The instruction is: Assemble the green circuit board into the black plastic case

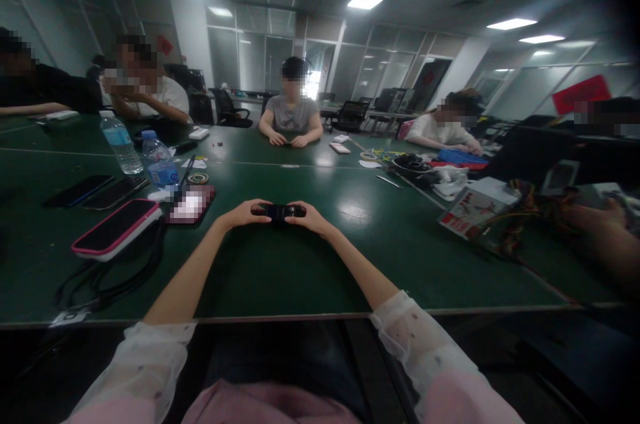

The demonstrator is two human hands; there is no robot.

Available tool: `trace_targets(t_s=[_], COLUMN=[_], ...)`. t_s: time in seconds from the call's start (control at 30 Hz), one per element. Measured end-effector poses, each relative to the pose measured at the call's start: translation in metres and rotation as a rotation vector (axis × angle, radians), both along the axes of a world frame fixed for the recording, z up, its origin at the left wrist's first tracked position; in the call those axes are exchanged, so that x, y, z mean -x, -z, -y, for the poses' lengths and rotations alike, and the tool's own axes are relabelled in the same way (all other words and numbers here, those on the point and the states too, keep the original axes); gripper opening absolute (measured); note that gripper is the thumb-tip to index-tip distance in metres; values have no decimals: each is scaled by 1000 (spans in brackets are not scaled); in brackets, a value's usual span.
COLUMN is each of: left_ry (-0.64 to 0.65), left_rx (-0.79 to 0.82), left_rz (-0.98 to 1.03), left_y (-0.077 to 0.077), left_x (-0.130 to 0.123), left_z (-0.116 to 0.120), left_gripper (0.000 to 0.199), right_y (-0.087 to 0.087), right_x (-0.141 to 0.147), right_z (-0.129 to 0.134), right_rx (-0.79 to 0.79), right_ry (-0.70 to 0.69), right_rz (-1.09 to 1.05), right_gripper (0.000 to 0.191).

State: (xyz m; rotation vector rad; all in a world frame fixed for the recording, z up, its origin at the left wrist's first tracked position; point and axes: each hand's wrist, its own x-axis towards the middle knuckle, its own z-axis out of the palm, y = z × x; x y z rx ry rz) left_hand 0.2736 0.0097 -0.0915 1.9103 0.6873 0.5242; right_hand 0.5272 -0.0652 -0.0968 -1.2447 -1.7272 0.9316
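A small dark device [284, 213] lies level just above or on the green table [280, 264], in front of me. My left hand [249, 213] holds its left end between thumb and fingers. At the right end, my right hand [309, 217] grips it in the same way. Whether the device touches the tabletop I cannot tell. Nearest to my left hand is a phone-like object [191, 204] with a blurred-out bright face and a dark red edge.
On the left are a pink-edged case [119, 227], two dark phones, black cables [117, 277] and two water bottles [160, 161]. Rightward stand a metal box with wires [475, 207] and a pen [389, 182]. Several people sit around; someone's hand [607, 231] is at far right.
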Motion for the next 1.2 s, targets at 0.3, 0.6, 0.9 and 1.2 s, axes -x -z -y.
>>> trace_targets(t_s=[0.3,0.6,0.9,1.2], left_ry=[-9,-52,-100,-102], left_rx=[3,-87,-164,-211], left_rz=[25,14,21,-38], left_y=[4,13,27,26], left_x=[0,-3,-7,-6], left_z=[-5,-10,-16,-17], left_gripper=[63,55,66,55], right_y=[6,18,24,16], right_x=[1,1,0,-1], right_z=[2,-7,-12,-14], right_rx=[-147,-265,-191,-124], right_ry=[60,128,77,114], right_rz=[97,152,38,-111], right_gripper=[56,54,56,60])
